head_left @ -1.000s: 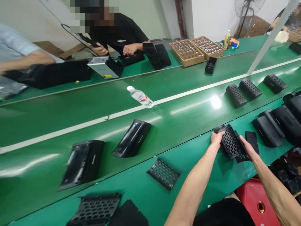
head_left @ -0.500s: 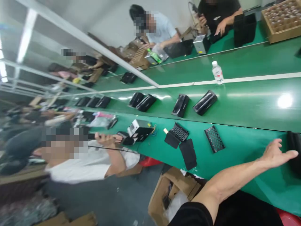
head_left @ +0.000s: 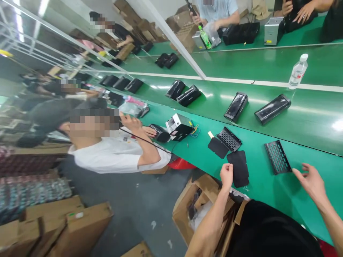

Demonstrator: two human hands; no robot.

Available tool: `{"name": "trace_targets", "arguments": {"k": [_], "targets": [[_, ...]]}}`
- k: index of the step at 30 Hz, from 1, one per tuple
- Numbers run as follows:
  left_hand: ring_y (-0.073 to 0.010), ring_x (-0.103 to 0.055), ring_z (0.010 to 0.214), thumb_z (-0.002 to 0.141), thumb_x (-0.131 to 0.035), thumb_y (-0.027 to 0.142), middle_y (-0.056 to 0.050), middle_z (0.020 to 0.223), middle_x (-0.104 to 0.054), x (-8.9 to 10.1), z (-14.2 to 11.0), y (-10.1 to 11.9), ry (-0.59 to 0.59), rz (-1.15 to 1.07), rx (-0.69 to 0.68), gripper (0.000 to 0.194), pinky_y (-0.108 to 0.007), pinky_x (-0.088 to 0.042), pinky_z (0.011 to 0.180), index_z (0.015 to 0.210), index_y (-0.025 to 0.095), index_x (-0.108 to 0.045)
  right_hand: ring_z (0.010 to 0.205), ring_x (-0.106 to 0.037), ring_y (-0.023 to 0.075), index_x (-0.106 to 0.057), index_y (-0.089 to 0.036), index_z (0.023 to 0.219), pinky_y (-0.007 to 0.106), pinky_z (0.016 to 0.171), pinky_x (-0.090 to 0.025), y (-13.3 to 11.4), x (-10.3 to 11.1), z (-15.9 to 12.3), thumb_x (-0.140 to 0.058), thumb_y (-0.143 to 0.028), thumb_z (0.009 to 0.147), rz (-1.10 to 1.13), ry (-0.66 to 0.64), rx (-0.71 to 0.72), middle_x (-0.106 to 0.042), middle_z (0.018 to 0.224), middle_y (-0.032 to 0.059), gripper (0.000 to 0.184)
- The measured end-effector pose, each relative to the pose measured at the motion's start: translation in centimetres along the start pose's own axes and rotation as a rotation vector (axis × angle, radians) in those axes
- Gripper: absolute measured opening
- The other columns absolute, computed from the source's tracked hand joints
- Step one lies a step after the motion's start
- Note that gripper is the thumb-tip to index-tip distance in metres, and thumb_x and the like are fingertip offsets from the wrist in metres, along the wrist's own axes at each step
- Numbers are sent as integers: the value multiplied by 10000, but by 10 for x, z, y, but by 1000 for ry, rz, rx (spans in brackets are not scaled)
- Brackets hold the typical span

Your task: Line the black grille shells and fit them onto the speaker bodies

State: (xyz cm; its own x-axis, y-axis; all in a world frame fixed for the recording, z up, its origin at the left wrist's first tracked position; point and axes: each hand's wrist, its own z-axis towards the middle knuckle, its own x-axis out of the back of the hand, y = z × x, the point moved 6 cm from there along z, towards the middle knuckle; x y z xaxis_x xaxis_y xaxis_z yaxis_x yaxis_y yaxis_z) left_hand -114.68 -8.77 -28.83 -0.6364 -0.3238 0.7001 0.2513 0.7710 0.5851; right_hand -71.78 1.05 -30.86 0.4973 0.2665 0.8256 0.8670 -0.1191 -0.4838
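Note:
My left hand is closed in a loose fist at the near edge of the green bench, right beside a flat black pad; I see nothing in it. My right hand hovers open, fingers spread, just right of a black perforated grille lying flat. Another grille and a second black pad lie a little farther left.
Black speaker housings ride the green conveyor. A water bottle stands beyond them. A co-worker in a white shirt works at my left with a small box unit. An open cardboard box sits on the floor below.
My view has swung left along the line. Both hands have let go of the grille assembly held a second ago; my left hand has pulled back to the black pad and closed.

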Motion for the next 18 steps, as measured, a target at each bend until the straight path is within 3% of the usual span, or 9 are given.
{"name": "trace_targets", "arguments": {"k": [3,5,10,12,13,14,16,17,18], "targets": [[-211,-721,857,923,-654,309,-22,823,-752,5,19,-9,-18,24,-23,88,-304,-529,825,868,241,-665,893,-731,303,-753,-157,1159,398,767,-555,-29,-25,17,-526,-572,910,-7,-26,-131,-788,1107,165,534],[-214,-724,862,910,-689,290,-20,847,-769,1,23,-12,-45,35,-44,43,-308,-527,831,899,251,-676,886,-733,320,-756,-187,1052,400,739,-533,-23,-22,19,-479,-543,885,-34,-38,-157,-799,1009,144,480],[-234,-726,940,909,-704,254,-59,1036,-798,-15,20,-13,-105,44,-91,160,-343,-531,883,1068,255,-702,836,-730,367,-707,-225,941,434,684,-512,74,48,-8,-496,-663,798,-44,124,-348,-793,893,146,507],[-249,-725,1003,911,-691,233,-73,1084,-790,-25,17,-9,-133,41,-120,203,-360,-530,922,1113,248,-706,839,-717,392,-694,-241,925,460,682,-513,95,74,-22,-538,-698,767,-62,175,-403,-775,842,150,508],[-255,-725,1025,915,-682,223,-78,1081,-789,-30,15,-7,-148,37,-137,203,-367,-531,937,1114,245,-711,858,-709,406,-694,-235,936,473,689,-515,93,84,-29,-551,-718,765,-82,225,-411,-760,824,161,531],[-260,-725,1040,921,-670,214,-81,1076,-790,-35,14,-5,-164,32,-154,195,-372,-532,949,1108,243,-717,866,-700,412,-693,-222,948,480,695,-517,82,91,-34,-555,-740,772,-97,291,-408,-743,810,171,564],[-257,-730,1048,935,-646,201,-80,1077,-797,-43,12,-2,-188,16,-189,182,-371,-539,961,1092,247,-728,840,-687,390,-681,-195,944,471,713,-519,35,84,-43,-509,-770,832,-92,374,-344,-714,802,181,610],[-251,-734,1042,945,-632,199,-78,1083,-801,-46,11,-1,-195,6,-205,183,-365,-545,961,1089,251,-731,788,-682,349,-664,-197,913,447,719,-520,2,69,-44,-480,-763,868,-49,342,-282,-710,811,172,597],[-242,-738,1034,957,-613,199,-75,1091,-804,-47,10,-1,-195,-4,-220,190,-357,-552,958,1095,255,-732,793,-683,317,-653,-205,893,421,751,-524,-37,41,-44,-440,-724,924,4,186,-153,-719,857,166,562]]}}
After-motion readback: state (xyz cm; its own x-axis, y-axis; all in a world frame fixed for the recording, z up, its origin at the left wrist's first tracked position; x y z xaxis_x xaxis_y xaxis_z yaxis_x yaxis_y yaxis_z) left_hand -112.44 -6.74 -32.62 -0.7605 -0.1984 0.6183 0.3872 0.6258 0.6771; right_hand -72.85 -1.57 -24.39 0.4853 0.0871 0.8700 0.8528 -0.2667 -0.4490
